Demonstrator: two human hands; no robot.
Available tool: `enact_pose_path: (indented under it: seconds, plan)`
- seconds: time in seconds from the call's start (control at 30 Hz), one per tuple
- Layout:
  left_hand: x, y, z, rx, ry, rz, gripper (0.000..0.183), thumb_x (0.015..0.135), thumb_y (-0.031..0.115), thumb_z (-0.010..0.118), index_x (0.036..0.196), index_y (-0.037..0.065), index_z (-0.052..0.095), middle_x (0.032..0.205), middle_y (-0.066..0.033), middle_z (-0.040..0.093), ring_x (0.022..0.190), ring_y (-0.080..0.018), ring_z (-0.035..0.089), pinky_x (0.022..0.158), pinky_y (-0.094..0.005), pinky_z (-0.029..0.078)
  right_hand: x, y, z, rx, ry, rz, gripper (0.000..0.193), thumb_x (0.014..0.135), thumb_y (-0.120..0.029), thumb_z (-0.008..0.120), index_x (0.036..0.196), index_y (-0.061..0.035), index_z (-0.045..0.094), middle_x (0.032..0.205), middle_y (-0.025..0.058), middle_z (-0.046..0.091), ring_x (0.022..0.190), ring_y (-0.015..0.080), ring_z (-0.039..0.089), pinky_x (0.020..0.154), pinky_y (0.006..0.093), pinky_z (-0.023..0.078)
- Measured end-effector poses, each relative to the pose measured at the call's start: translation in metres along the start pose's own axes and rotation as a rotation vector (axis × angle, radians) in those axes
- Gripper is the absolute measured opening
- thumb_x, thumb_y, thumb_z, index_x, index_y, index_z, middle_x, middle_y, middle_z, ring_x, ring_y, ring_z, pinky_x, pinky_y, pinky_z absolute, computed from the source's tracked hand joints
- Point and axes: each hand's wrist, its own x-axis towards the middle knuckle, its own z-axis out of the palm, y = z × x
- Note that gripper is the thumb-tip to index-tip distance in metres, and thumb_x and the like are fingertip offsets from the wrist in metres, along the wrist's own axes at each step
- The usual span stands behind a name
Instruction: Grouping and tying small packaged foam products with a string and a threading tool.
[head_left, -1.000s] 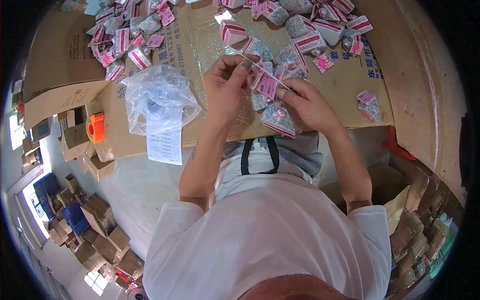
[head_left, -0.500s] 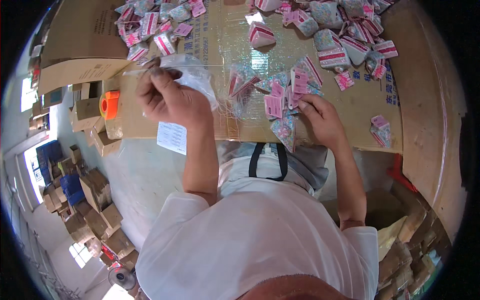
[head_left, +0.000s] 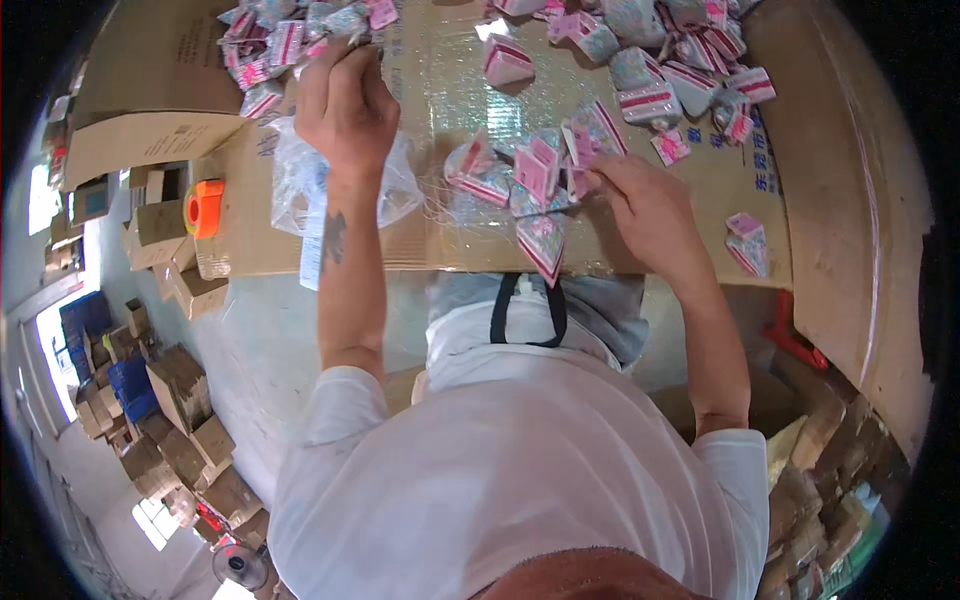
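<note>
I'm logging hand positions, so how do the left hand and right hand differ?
The left hand is farther from the body than the right hand. The left hand is by the pile of wedge packets at left, while the right hand is at the pink tags. Both are bare.

I am working in moderate indoor light; a window (head_left: 155, 522) at lower left is blowing out white. The shiny cardboard (head_left: 500, 116) before me is throwing glare. Straight edges are bending toward the black rim.

Blue characters (head_left: 762, 168) on brown cardboard (head_left: 722, 190)
</note>
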Motion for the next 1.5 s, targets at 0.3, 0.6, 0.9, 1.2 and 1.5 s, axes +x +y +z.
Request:
enact_pose_path:
  seconds: [0.3, 0.6, 0.9, 1.2, 1.5]
  plan:
    - [-0.018, 0.05, 0.009, -0.168, -0.414, -0.154, 0.012, 0.082, 0.003, 0.068, 0.092, 0.01, 0.067, 0.11, -0.0081, 0.071, 0.091, -0.0251, 0.068, 0.068, -0.0318, 0.055, 0.01, -0.003, -0.03, -0.224, -0.118, -0.095, 0.028, 0.092, -0.009, 0.057, 0.119, -0.0091, 0.063, 0.103, 0.0143, 0.067, 0.098, 0.0357, 0.064, 0.081, 0.0454, 0.05]
    - [-0.011, 0.156, 0.004, -1.34, -0.903, -1.065, 0.011, 0.093, 0.004, 0.066, 0.099, -0.004, 0.068, 0.083, -0.0049, 0.071, 0.07, -0.0076, 0.061, 0.062, -0.024, 0.048, -0.009, -0.001, -0.041, -0.295, 0.001, -0.165, 0.031, 0.083, -0.006, 0.057, 0.114, -0.0106, 0.063, 0.094, 0.0117, 0.064, 0.093, 0.0345, 0.064, 0.076, 0.0474, 0.051]
    - [-0.019, 0.164, 0.007, -1.486, -0.906, -1.317, 0.01, 0.094, 0.007, 0.068, 0.097, -0.003, 0.065, 0.079, -0.006, 0.069, 0.062, -0.0084, 0.061, 0.052, -0.0227, 0.047, -0.02, 0.018, -0.027, 0.015, 0.111, -0.106, 0.027, 0.092, -0.014, 0.064, 0.118, -0.0063, 0.063, 0.102, 0.014, 0.068, 0.094, 0.031, 0.065, 0.079, 0.0405, 0.051]
    - [-0.028, 0.163, 0.01, -1.61, -0.698, -1.558, 0.012, 0.095, 0.008, 0.068, 0.098, -0.002, 0.063, 0.077, -0.0084, 0.068, 0.058, -0.0123, 0.063, 0.049, -0.0243, 0.05, -0.034, 0.03, 0.003, 0.602, 0.185, 0.183, 0.043, 0.092, -0.017, 0.071, 0.13, -0.0013, 0.058, 0.122, 0.0041, 0.062, 0.103, 0.0152, 0.056, 0.085, 0.0297, 0.047]
    - [-0.029, 0.16, 0.005, -1.617, -0.689, -1.537, 0.012, 0.095, 0.007, 0.067, 0.098, -0.003, 0.062, 0.078, -0.0084, 0.067, 0.059, -0.0118, 0.063, 0.051, -0.0254, 0.051, -0.009, 0.023, -0.007, 0.538, 0.14, 0.075, 0.03, 0.095, -0.02, 0.064, 0.119, -0.0018, 0.065, 0.111, 0.0149, 0.068, 0.104, 0.0285, 0.064, 0.093, 0.0379, 0.048]
